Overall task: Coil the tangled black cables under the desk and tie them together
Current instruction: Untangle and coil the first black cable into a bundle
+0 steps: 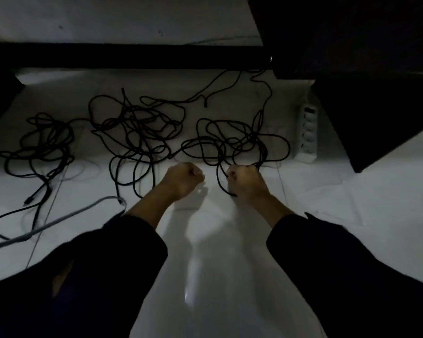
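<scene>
Three tangles of black cable lie on the white tiled floor under the desk: a left tangle (44,142), a middle tangle (142,128) and a right tangle (232,140). My right hand (246,178) is a closed fist gripping several strands of the right tangle at its near edge, and a loop hangs below the fist. My left hand (185,178) is a closed fist just left of it; whether a thin strand runs into it is too dark to tell. Both forearms wear dark sleeves.
A white power strip (307,132) lies on the floor at the right, beside a dark desk panel (376,118). A black crossbar (132,56) spans the back. A grey cable (59,220) runs across the floor at the lower left.
</scene>
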`<state>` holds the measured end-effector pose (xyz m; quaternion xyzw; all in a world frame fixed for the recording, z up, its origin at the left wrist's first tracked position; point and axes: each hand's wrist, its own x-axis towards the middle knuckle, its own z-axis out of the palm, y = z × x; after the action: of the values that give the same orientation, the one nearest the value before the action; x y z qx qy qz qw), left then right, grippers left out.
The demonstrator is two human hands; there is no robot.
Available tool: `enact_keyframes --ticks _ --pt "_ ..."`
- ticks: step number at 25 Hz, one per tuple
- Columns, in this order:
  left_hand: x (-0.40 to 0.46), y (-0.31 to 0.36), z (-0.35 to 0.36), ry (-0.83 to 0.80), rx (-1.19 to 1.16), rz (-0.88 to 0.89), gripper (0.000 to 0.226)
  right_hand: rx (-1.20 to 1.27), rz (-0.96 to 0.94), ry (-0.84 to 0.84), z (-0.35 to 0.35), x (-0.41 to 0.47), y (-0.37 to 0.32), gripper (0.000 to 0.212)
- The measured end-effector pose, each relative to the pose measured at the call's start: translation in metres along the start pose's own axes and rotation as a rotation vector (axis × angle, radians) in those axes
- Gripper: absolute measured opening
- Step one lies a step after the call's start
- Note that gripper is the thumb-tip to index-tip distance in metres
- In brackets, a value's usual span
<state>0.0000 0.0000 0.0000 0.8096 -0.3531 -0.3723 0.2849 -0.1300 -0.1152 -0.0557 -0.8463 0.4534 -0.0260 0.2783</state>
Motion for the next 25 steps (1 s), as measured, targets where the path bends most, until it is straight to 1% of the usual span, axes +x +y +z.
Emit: enact_keyframes --ticks 3,6,8,11,13,15,17,18,21,23,25 --pt "0.009 -0.009 0.01 0.035 -0.02 -0.021 0.019 -0.112 0.016 0.111 0.011 0.012 0.003 0.02" --pt "0.014 -0.017 0.016 0.048 -0.025 -0.033 0.02 -0.177 -0.029 0.184 0.023 0.019 0.008 0.016" --pt "0.018 -0.018 0.014 0.064 -0.028 -0.035 0.022 -0.217 -0.075 0.205 0.026 0.026 0.013 0.017" --pt "0.022 -0.018 0.012 0.069 -0.059 -0.054 0.021 -0.201 -0.07 0.119 0.025 0.025 0.012 0.018" --pt "0.025 -0.02 0.012 0.083 -0.146 -0.079 0.016 -0.038 -0.077 0.091 0.023 0.02 0.011 0.008" --pt "0.026 -0.015 0.016 0.057 -0.281 -0.13 0.014 0.217 -0.073 0.122 0.018 0.014 0.009 0.018" --pt "0.024 -0.007 0.02 0.001 -0.364 -0.17 0.024 0.4 -0.083 0.18 0.008 0.002 0.002 0.01" --pt "0.023 -0.002 0.021 -0.039 -0.402 -0.181 0.03 0.442 -0.082 0.176 0.001 -0.007 -0.003 0.008" --pt "0.024 0.014 0.016 -0.159 -0.59 -0.174 0.035 0.509 -0.116 0.125 -0.011 -0.031 -0.02 0.012" --pt "0.027 0.022 0.01 -0.204 -0.688 -0.129 0.033 0.57 -0.12 0.112 -0.012 -0.041 -0.028 0.014" --pt "0.028 0.028 0.003 -0.217 -0.779 -0.09 0.024 0.58 -0.124 0.135 -0.015 -0.047 -0.034 0.016"
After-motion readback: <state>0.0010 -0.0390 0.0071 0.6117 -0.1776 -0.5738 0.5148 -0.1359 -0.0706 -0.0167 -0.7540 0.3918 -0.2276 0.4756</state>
